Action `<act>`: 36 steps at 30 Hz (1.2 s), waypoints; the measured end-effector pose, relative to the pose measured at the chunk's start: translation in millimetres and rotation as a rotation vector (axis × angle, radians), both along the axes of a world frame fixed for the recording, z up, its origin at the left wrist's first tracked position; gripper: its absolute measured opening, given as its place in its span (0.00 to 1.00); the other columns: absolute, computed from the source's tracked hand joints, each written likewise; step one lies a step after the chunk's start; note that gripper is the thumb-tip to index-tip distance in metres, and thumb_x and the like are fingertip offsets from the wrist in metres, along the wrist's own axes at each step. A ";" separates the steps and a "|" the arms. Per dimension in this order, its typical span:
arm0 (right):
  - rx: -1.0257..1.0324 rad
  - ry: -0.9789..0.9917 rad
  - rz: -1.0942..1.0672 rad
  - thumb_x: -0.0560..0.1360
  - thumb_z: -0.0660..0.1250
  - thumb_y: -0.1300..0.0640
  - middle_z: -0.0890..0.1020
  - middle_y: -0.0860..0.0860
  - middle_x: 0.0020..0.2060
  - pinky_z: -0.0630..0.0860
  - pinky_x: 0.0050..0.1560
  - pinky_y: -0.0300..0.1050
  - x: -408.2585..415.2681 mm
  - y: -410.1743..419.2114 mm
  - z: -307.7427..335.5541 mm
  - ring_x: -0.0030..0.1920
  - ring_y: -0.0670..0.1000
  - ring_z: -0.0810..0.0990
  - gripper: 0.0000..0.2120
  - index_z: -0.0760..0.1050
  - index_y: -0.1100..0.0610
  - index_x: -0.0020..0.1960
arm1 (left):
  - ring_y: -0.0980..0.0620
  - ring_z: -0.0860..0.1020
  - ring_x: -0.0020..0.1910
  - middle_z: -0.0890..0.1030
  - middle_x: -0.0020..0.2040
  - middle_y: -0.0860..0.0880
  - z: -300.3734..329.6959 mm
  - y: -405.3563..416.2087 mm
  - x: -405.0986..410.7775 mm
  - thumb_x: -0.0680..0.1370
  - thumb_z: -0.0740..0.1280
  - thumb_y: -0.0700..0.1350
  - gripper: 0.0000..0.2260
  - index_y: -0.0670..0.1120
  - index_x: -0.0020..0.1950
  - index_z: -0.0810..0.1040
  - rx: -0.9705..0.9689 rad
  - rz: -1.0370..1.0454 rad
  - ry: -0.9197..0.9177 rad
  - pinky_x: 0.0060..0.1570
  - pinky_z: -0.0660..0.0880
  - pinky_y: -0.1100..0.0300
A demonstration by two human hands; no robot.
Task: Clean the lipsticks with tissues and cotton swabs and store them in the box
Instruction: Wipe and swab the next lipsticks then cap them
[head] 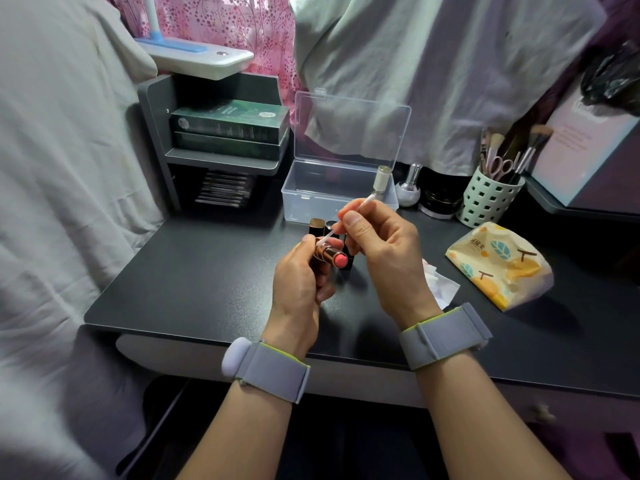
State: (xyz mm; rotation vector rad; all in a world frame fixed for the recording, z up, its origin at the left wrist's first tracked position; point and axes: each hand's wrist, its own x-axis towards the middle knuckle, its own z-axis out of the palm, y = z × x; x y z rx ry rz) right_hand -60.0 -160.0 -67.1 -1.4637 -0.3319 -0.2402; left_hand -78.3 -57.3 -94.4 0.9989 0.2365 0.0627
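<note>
Coral lipstick [331, 255], gripped in left hand [300, 285], points right toward right hand [377, 244], which pinches cotton swab [346, 220] slanting onto its collar.

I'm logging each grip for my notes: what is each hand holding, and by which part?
Left hand grips the lipstick by its gold tube. Right hand pinches the cotton swab mid-stick.

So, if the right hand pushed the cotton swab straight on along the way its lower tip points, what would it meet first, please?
The right hand pinches the cotton swab, angled down-left. Its lower tip already appears to touch the gold collar of the lipstick gripped by the left hand; depth is uncertain.
</note>
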 end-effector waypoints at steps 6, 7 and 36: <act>-0.038 -0.020 -0.009 0.81 0.63 0.69 0.80 0.55 0.35 0.74 0.38 0.35 0.7 -2.5 1.6 0.33 0.43 0.77 0.05 0.76 0.66 0.47 | 0.57 0.61 0.26 0.73 0.28 0.50 -0.7 0.9 -0.6 0.85 0.56 0.45 0.20 0.44 0.39 0.81 0.011 -0.006 -0.009 0.22 0.53 0.64; -0.045 -0.025 -0.030 0.80 0.64 0.67 0.80 0.54 0.35 0.72 0.38 0.37 1.8 -5.2 2.3 0.32 0.44 0.75 0.05 0.77 0.65 0.47 | 0.56 0.60 0.26 0.73 0.28 0.50 -1.4 0.9 -1.0 0.85 0.56 0.45 0.20 0.43 0.39 0.82 0.013 -0.006 -0.012 0.22 0.54 0.64; -0.045 -0.028 -0.046 0.80 0.64 0.67 0.81 0.54 0.36 0.72 0.38 0.36 7.5 -7.4 -1.8 0.32 0.42 0.76 0.06 0.78 0.61 0.46 | 0.57 0.61 0.27 0.72 0.27 0.52 -1.7 -2.9 -0.3 0.86 0.54 0.46 0.21 0.42 0.43 0.82 0.005 -0.032 -0.014 0.21 0.55 0.65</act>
